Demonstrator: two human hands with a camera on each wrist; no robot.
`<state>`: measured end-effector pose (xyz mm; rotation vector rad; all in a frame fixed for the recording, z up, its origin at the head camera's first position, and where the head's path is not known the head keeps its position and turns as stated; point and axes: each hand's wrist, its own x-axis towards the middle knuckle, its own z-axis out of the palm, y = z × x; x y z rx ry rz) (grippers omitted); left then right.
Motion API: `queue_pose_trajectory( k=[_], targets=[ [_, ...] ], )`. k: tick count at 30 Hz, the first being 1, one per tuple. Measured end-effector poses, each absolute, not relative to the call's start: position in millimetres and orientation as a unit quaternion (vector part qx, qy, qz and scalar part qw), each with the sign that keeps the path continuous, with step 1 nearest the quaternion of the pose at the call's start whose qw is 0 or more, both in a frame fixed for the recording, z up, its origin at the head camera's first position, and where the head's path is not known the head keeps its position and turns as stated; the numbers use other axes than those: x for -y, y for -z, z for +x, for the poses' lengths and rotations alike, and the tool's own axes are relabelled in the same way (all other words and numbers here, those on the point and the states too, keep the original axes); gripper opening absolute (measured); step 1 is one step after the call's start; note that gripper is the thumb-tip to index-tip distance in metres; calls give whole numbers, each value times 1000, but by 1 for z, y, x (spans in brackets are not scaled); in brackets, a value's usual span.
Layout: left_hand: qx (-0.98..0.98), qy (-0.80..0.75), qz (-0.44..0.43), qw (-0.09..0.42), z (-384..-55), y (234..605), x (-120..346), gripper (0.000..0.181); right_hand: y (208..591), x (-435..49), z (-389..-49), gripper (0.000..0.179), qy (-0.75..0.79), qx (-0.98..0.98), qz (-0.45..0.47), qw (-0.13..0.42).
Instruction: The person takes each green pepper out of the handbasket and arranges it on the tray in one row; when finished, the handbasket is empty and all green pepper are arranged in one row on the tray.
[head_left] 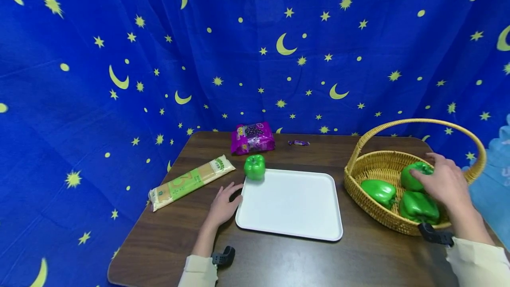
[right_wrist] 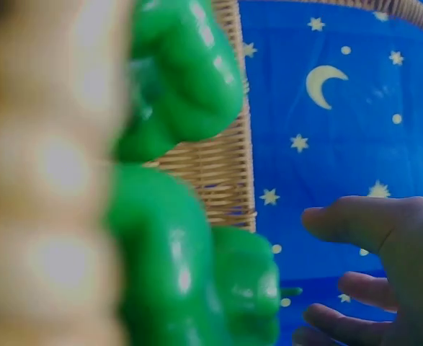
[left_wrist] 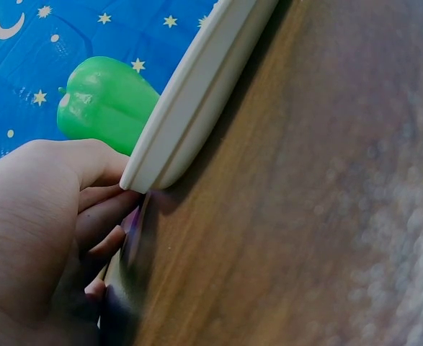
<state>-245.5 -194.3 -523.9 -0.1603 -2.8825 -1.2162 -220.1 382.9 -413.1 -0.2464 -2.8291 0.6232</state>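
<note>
My left hand is at the left edge of a white rectangular tray. In the left wrist view its thumb lies over the tray's rim, with other fingers below, pinching it. A green bell pepper stands at the tray's far left corner. My right hand reaches over the wicker basket, thumb and fingers apart around the far bell pepper; the right wrist view shows a gap between them. Two more bell peppers lie in the basket, one at left and one nearest.
A long noodle packet lies left of the tray. Behind it sit a purple snack bag and a small wrapped candy. The basket's tall handle arches above the peppers. A blue starry curtain hangs behind the wooden table.
</note>
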Motion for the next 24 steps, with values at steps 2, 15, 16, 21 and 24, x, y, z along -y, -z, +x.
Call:
queue_pose_trajectory(
  k=[2,15,16,21,24],
  targets=[
    [920,388,-51,6,-246,524,194,40,414,-385,-221,92,-215,967,-88,107],
    [921,386,-57,10,-245,526,196,40,417,-393,-224,97,-184,979,-65,64],
    [920,387,-58,11,-245,526,196,40,416,-393,-225,97,-182,980,-62,61],
    [921,387,-52,12,-245,527,196,39,410,-396,-227,99,-175,983,-38,36],
    [921,386,-53,12,-246,527,196,40,406,-397,-229,98,-172,985,-25,19]
  ],
)
